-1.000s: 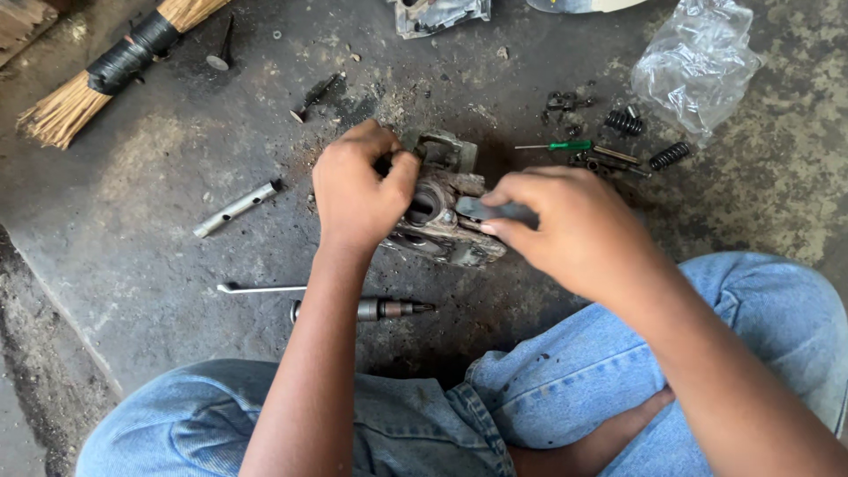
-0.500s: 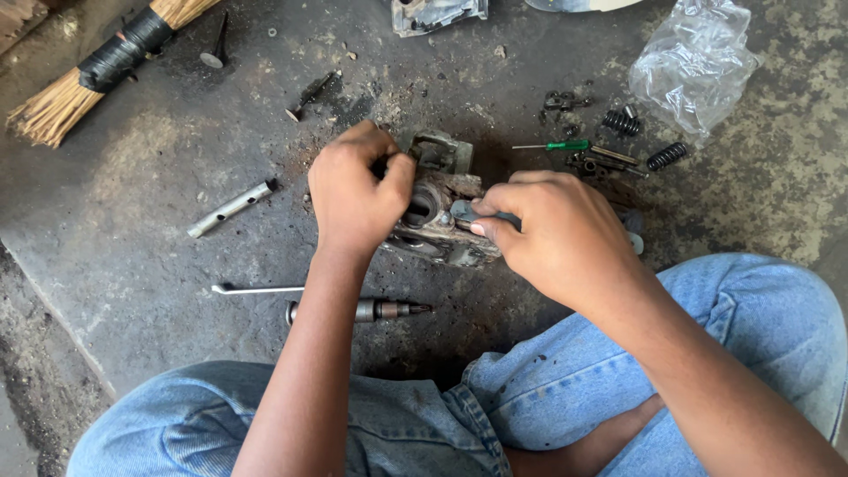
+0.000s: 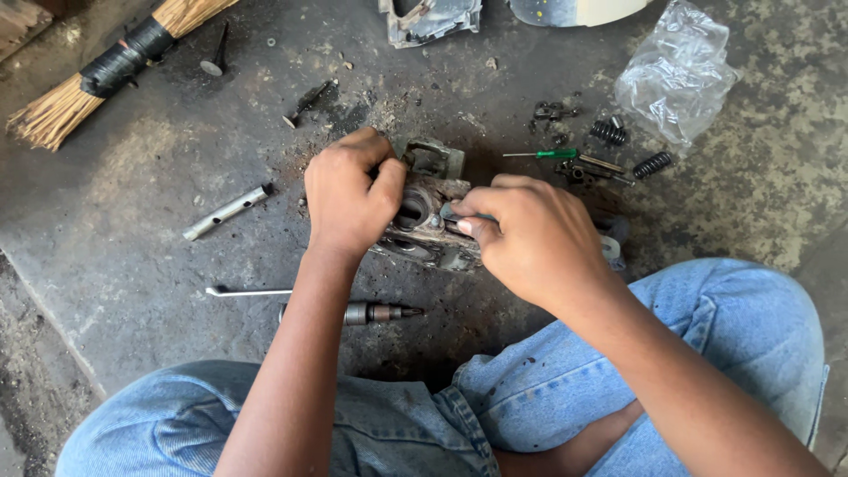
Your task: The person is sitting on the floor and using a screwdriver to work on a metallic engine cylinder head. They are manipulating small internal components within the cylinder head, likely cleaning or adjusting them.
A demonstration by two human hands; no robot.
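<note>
A dirty metal engine part (image 3: 426, 221) with round ports lies on the dark, oily floor in front of my knees. My left hand (image 3: 349, 194) grips its left side from above, fingers curled over the top edge. My right hand (image 3: 530, 234) pinches a small grey metal piece (image 3: 452, 215) against the right of the part; what the piece is cannot be made out.
A socket driver with a long bar (image 3: 353, 311) lies near my left knee, a metal tube (image 3: 226, 212) to the left. A green screwdriver (image 3: 549, 154), springs (image 3: 609, 132), a plastic bag (image 3: 676, 79), a valve (image 3: 307, 102) and a straw broom (image 3: 97, 75) lie beyond.
My right hand has slid left along the engine part, bringing the small grey piece closer to the port. My left hand keeps the same hold.
</note>
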